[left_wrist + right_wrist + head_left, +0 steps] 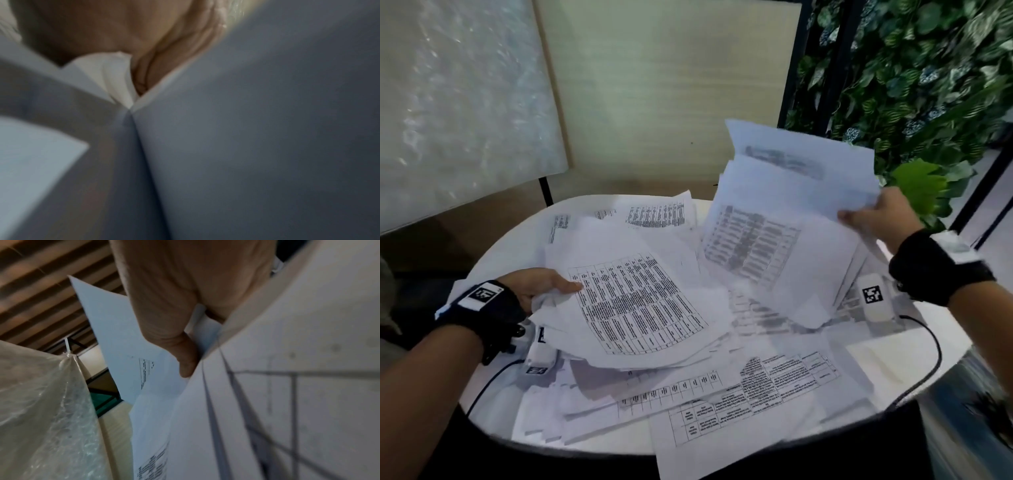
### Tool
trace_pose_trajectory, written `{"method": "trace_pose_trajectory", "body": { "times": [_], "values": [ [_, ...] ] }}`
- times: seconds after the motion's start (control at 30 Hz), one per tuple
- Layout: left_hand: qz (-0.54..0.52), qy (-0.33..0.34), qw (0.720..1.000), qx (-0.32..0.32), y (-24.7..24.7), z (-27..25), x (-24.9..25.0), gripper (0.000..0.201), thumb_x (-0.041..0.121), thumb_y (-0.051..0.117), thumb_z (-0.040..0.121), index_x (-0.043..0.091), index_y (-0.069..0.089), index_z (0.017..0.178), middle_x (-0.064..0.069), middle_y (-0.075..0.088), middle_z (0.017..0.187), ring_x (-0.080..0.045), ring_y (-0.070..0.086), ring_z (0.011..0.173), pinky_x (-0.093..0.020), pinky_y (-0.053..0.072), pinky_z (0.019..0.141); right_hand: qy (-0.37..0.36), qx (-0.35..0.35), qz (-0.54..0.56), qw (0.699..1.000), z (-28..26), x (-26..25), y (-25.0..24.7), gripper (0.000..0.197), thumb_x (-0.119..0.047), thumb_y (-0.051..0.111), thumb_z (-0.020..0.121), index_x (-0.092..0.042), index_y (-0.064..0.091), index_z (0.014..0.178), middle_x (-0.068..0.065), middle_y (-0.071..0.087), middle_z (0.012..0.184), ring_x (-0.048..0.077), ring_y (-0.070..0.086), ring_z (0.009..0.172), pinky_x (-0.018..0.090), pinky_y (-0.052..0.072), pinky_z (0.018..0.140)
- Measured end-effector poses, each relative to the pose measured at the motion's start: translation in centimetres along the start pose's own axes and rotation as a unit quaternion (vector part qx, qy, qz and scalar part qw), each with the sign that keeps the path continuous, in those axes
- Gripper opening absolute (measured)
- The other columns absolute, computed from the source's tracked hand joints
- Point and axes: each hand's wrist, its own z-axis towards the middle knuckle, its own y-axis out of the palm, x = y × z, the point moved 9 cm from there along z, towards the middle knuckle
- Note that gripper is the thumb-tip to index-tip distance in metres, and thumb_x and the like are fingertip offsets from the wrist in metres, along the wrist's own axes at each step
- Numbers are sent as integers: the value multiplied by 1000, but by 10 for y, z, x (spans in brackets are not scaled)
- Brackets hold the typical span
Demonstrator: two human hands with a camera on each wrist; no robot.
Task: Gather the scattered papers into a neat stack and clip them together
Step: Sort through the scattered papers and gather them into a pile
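Head view shows my left hand point(541, 286) gripping one loose bundle point(640, 308) and my right hand point(876, 219) pinching another raised sheaf point(791, 212). More papers point(739, 394) lie scattered across the round worktop point(893, 363), some overhanging its near edge. Nothing is squared or clipped; no clip is visible.

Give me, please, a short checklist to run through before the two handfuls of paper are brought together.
1. Left hand grips its bundle: ok.
2. Right hand pinches the raised sheaf: ok.
3. Edges of both handfuls squared: not ok, sheets fan out.
4. All loose sheets gathered off the round table: not ok, many still lie flat.
5. Clip within reach: cannot tell, none visible.
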Motion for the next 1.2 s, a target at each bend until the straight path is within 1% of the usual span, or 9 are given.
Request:
{"method": "trace_pose_trajectory", "body": {
  "times": [0.07, 0.17, 0.37, 0.53, 0.67, 0.8, 0.9, 1.0, 1.2],
  "values": [
    [32, -10, 999, -14, 3, -2, -1, 59, 20, 99, 44, -14, 74, 85, -12, 74, 65, -20, 70, 51, -21, 50, 37, -21, 49, 13, 998, -11, -27, -31, 23, -17, 77, 77, -9, 56, 72, 14, 65, 84, 22, 58, 78, 44, 51, 80],
    [33, 5, 998, 52, -9, -1, 0, 26, 8, 77, 83, -13, 64, 90, -20, 66, 73, -24, 66, 51, -21, 48, 37, -60, 110, 72, 990, -11, -56, -70, 22, -15, 74, 77, -3, 67, 94, 18, 69, 101, 21, 63, 89, 44, 54, 83],
    [15, 44, 996, 82, -28, 10, -3, 45, 8, 82, 74, -10, 66, 112, -20, 67, 124, -38, 60, 117, -46, 42, 108, -21, 164, 199, 966, -9, -74, -102, 20, -10, 72, 80, -18, 54, 77, -4, 64, 92, 1, 60, 71, 23, 54, 76],
    [28, 53, 995, 79, -53, 56, -11, 91, 38, 102, 29, 6, 75, 111, -11, 74, 117, -43, 65, 112, -53, 43, 107, 69, 159, 260, 950, -12, -47, -54, 22, -20, 69, 81, -18, 48, 73, 2, 61, 91, 15, 57, 84, 28, 57, 72],
    [9, -9, 999, 29, -43, 63, -28, 69, 34, 95, 58, 10, 73, 119, -22, 67, 128, -55, 45, 127, -53, 35, 104, 76, 179, 345, 918, -39, -36, 37, 35, -2, 69, 78, -6, 63, 112, 9, 66, 109, 16, 60, 90, 15, 54, 71],
    [-76, 12, 997, -3, -5, 20, -18, 69, 34, 96, 55, 9, 75, 116, -17, 59, 142, -32, 49, 100, -43, 32, 112, 187, 97, 282, 936, -77, -6, 147, 41, -11, 72, 77, 3, 66, 115, 23, 69, 113, 36, 67, 104, 46, 53, 91],
    [-204, 37, 978, -5, 28, -28, -1, 50, 48, 64, 91, 9, 71, 120, -12, 72, 121, -33, 73, 90, -61, 47, 100, 211, 38, 231, 949, -103, 9, 200, 45, -13, 68, 80, -2, 61, 124, 21, 65, 122, 38, 62, 112, 47, 49, 98],
    [-261, 72, 962, -45, 45, -49, 11, 76, 70, 36, 94, 8, 78, 109, -19, 75, 112, -35, 75, 94, -44, 62, 71, 204, -24, 228, 952, -116, 16, 232, 50, -10, 64, 73, -6, 60, 122, 18, 65, 123, 35, 62, 110, 49, 50, 99],
    [-112, 61, 992, 8, 36, -37, 0, 45, 3, 80, 75, -15, 65, 114, -27, 75, 100, -36, 75, 78, -45, 62, 73, 228, -187, 313, 903, -113, 8, 223, 48, 1, 77, 72, 11, 53, 111, 24, 63, 107, 40, 68, 87, 52, 58, 66]
  ]
}}
